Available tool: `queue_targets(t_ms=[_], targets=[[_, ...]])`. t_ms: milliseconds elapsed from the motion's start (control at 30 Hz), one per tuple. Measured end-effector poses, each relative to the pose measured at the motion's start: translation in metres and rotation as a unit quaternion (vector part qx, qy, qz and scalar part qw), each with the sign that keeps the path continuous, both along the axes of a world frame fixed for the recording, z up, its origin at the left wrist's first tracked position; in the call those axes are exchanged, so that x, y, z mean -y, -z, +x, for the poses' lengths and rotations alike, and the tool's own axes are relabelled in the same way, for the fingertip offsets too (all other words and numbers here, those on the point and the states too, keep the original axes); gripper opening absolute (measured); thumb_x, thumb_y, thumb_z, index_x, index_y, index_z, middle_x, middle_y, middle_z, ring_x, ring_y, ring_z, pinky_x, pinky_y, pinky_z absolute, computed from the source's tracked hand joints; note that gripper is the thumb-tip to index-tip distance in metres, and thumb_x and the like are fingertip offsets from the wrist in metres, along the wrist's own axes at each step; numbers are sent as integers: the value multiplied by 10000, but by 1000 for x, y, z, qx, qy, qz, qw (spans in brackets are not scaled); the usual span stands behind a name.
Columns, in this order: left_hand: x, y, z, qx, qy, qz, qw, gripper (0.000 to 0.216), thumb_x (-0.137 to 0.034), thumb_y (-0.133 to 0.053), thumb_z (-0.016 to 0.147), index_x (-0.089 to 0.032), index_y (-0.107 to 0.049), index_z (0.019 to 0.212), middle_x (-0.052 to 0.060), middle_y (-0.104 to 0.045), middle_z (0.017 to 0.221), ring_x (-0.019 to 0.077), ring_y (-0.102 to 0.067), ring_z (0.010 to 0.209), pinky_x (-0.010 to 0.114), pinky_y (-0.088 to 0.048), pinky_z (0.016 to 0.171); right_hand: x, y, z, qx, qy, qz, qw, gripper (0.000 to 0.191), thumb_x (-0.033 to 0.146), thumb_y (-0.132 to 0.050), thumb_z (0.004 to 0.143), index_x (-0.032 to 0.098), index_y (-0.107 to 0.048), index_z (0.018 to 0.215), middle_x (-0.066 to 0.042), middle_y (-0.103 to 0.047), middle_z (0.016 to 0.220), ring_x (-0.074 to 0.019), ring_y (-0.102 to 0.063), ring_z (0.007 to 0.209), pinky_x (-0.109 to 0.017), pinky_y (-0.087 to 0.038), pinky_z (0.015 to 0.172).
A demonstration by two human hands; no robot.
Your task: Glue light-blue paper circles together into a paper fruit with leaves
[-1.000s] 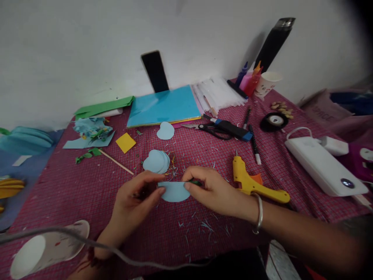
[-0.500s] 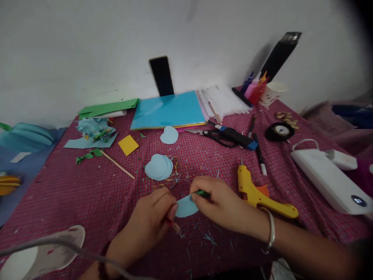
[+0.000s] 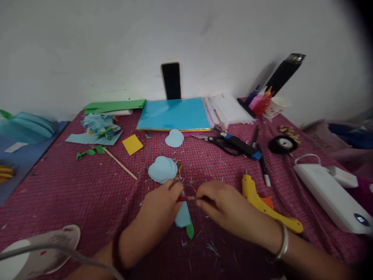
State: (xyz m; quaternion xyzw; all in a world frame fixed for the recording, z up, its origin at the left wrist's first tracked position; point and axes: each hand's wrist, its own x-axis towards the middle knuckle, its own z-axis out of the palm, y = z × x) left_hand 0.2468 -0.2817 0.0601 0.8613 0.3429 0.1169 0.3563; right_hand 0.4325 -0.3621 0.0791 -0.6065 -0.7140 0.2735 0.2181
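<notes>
My left hand (image 3: 161, 204) is closed around a slim red tool (image 3: 183, 198) with a pale tip; its exact kind is too blurred to tell. A folded light blue paper piece (image 3: 182, 216) hangs from the same fingers, a green paper leaf (image 3: 190, 231) at its lower end. The fingers of my right hand (image 3: 220, 200) are pinched at the tool's pale tip. Just beyond my left hand lies a stack of light blue paper petals (image 3: 162, 169), with a single petal (image 3: 174, 138) farther back. Thin paper shreds are scattered around both hands.
A yellow glue gun (image 3: 259, 198) lies beside my right forearm. Scissors (image 3: 218, 143), a cutter (image 3: 241, 147) and a marker (image 3: 264, 167) are behind it. A wooden stick (image 3: 121, 163) and a yellow paper square (image 3: 132, 144) lie left. A cable (image 3: 64, 252) crosses the lower left.
The blue paper has swung from lying between both hands to hanging under my left hand. My right hand has let go of the green leaf and now pinches the red tool's tip.
</notes>
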Motion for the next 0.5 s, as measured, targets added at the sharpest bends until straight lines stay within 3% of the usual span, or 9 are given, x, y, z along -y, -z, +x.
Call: queue_targets(t_ms=[100,200,333,400,500], targets=[[19,-4,-12,-88,82,195,973,231,-38,-492,808,-190,-598,945,65,-638,917,218,-608,760,327,-506,610,-8,-6,9,6,42,13,999,162,138,-524,901,189,-572,754,13,-612,726,-124,-545,672,-263,-382,642],[27,-2,-27,-120,143,322,928,263,-30,-454,808,-185,-594,967,60,-668,877,225,-619,711,346,-540,587,-22,-13,8,13,50,13,999,251,250,-529,933,191,-517,690,34,-548,640,-112,-486,587,-257,-323,562],[9,17,-47,-112,69,418,899,390,-15,-384,828,-68,-596,1151,176,-682,1145,281,-653,998,406,-577,797,-51,-17,-10,-21,26,37,999,143,182,-531,916,186,-584,783,19,-609,733,-113,-537,668,-243,-371,619],[-5,28,-54,-130,35,433,891,429,-7,-366,824,-29,-602,1182,210,-645,1232,318,-607,1137,443,-550,902,-68,-15,-18,-31,6,53,998,118,108,-534,885,180,-618,843,3,-642,803,-117,-571,733,-238,-404,670],[-21,41,-59,-148,19,430,891,486,14,-343,806,-26,-619,1204,211,-627,1273,322,-593,1179,441,-536,948,-95,-9,-17,18,18,81,996,110,110,-549,867,188,-627,871,-6,-663,853,-128,-597,790,-242,-434,722]])
